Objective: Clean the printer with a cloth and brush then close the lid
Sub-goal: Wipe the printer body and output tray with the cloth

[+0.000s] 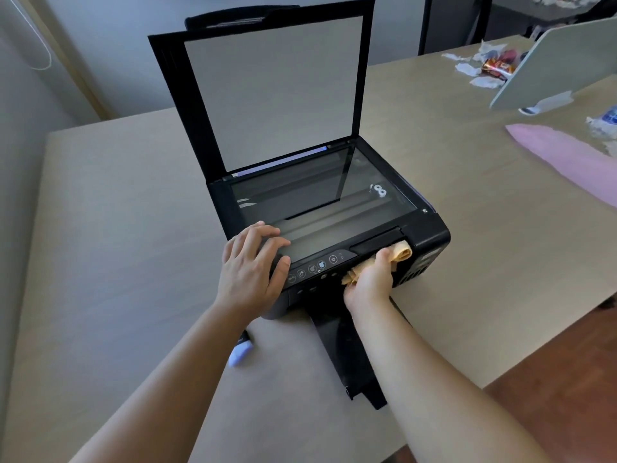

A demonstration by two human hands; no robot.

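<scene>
Right hand (367, 284) wiping printer (337, 225) front, lid (267, 91) up.
I see the right hand gripping a bunched orange cloth (399, 253) against the glossy black front; left hand (252, 269) flat, fingers spread, on the near-left corner. Beyond the hands: flat scanner glass (320, 192), rectangular lid upright. Front faces me.

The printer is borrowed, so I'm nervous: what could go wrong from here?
The lid stands upright; a jolt to the printer might drop it toward the left hand resting at the glass. That bare hand may smudge the glass. The right hand wiping with the cloth might press a panel button.
</scene>
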